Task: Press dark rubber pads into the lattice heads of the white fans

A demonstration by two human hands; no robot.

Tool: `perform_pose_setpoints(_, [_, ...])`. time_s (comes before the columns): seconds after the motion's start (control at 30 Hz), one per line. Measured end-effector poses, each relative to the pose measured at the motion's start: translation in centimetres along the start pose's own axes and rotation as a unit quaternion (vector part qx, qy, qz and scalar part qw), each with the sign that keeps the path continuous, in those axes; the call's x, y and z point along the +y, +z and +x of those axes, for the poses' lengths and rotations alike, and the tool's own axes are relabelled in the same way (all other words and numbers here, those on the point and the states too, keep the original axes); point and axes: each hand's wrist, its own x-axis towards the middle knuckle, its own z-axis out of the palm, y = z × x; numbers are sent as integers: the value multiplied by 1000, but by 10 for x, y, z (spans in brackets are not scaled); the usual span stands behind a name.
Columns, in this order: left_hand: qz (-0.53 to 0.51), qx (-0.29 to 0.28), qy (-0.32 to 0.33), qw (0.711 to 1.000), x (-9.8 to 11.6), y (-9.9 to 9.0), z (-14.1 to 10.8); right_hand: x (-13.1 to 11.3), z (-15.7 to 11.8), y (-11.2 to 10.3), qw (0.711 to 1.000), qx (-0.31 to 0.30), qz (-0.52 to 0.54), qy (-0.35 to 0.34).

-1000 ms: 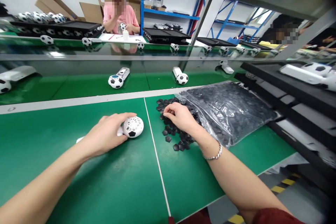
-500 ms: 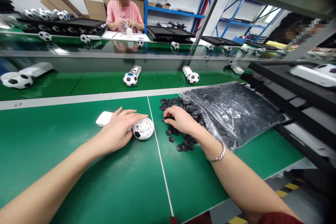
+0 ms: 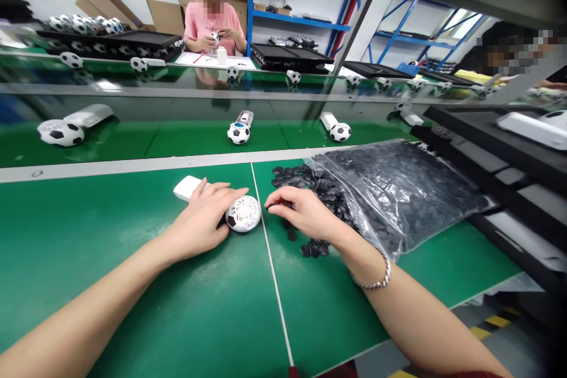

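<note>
On the desk point(image 3: 190, 313), the white ball-headed device point(image 3: 243, 214) is being held by the loosely curled left hand point(image 3: 201, 220), left of the black pile point(image 3: 330, 189). A small black piece point(image 3: 267, 207) is being pinched by the right hand point(image 3: 305, 212), its fingertips nearly together.

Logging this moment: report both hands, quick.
Left hand: holding the white ball-headed device, fingers loosely curved.
Right hand: closed, apparently pinching a black piece.

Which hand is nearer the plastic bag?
Right. The right hand is by loose black pieces beside the bag; the left hand is farther off, on the white ball-ended piece.
</note>
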Motion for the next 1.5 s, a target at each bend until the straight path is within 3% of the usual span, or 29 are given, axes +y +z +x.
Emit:
perform_pose_setpoints(0.23, [-26,8,-24,999,5,1,1,-11,-4,10,996,-1,29,-79])
perform_pose_setpoints(0.47, [-34,38,-40,998,12,4,2,-10,-3,22,995,5,35,-92])
perform_pose_setpoints(0.7, [-36,59,-41,997,10,7,2,-5,-2,31,995,27,92,-41])
perform_pose_setpoints(0.87, [-40,70,-39,996,13,8,2,0,-2,32,996,52,64,-27])
perform_pose_setpoints(1.0, [-42,86,-22,995,16,6,3,1,-2,35,994,6,107,-8])
perform_pose_setpoints(1.13, [-45,79,-3,996,18,5,5,0,2,33,994,-1,108,-7])
perform_pose_setpoints(1.23, [-51,65,19,996,19,7,4,8,7,19,997,38,64,14])
perform_pose_setpoints(1.37, [-46,58,50,996,18,10,2,32,14,-4,978,145,-141,57])
perform_pose_setpoints(1.5, [-50,27,72,996,18,9,0,48,16,-9,962,111,-230,94])
